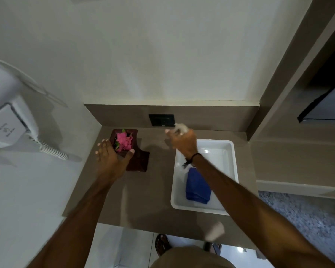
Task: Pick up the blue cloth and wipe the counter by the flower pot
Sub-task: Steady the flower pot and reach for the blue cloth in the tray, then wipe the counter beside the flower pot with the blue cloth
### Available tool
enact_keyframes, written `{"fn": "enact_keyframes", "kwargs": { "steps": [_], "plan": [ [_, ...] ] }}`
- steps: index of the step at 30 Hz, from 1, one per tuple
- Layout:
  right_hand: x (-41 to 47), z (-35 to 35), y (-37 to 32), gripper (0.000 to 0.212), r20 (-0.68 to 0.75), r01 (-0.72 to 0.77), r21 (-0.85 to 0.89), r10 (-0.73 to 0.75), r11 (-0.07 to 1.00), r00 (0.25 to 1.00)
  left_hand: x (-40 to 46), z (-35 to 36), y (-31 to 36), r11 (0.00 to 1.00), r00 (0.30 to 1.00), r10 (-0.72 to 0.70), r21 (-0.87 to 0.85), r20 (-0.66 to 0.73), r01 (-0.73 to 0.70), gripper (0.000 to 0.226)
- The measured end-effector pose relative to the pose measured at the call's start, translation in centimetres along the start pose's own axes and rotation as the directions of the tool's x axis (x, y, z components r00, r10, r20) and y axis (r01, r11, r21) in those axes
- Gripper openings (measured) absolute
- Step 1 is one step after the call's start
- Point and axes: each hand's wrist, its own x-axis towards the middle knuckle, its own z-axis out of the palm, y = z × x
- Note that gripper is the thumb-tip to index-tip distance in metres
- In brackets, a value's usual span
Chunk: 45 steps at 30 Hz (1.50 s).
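The blue cloth (198, 187) lies folded in a white tray (233, 159) on the right of the grey-brown counter (143, 194). A dark brown flower pot (139, 157) with pink flowers (123, 142) stands at the back left of the counter. My left hand (112, 155) reaches over the pot's left side, fingers spread, thumb at the pot's rim; whether it grips the pot I cannot tell. My right hand (183, 142) is raised at the back of the counter, closed around a small white crumpled thing (180, 127).
A black wall socket (161, 120) sits behind the right hand. A white wall-mounted hair dryer (8, 120) with a coiled cord hangs at the left. A raised ledge and a dark screen are at the right. My sandalled feet show below the counter's front edge.
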Motion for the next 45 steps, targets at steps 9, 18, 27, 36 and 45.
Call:
{"fn": "enact_keyframes", "kwargs": {
  "steps": [9,18,27,36,45],
  "plan": [
    [0.3,-8.1,5.6,0.027,-0.218,-0.104,0.023,0.107,0.994,0.97,0.6,0.8,-0.8,1.0,1.0,0.013,-0.022,-0.024,-0.014,0.112],
    [-2.9,-9.8,8.9,0.082,-0.134,-0.176,-0.143,0.157,0.974,0.978,0.6,1.1,-0.8,0.999,0.998,0.05,-0.014,-0.042,-0.05,0.112],
    [-10.3,-5.6,12.6,0.087,-0.006,-0.415,-0.547,0.492,0.727,0.871,0.6,1.4,-0.9,0.998,0.998,0.056,-0.022,-0.04,-0.057,0.113],
    [-8.8,-5.3,10.8,0.065,0.114,-0.635,-0.185,0.659,0.75,0.744,0.5,1.1,-0.8,0.998,0.999,0.041,-0.043,-0.012,-0.041,0.115],
    [-5.9,1.4,1.2,0.031,0.21,-0.272,0.088,0.249,0.958,0.945,1.3,1.4,-1.4,0.996,1.0,0.011,-0.09,-0.025,-0.013,0.109]
  ]
}}
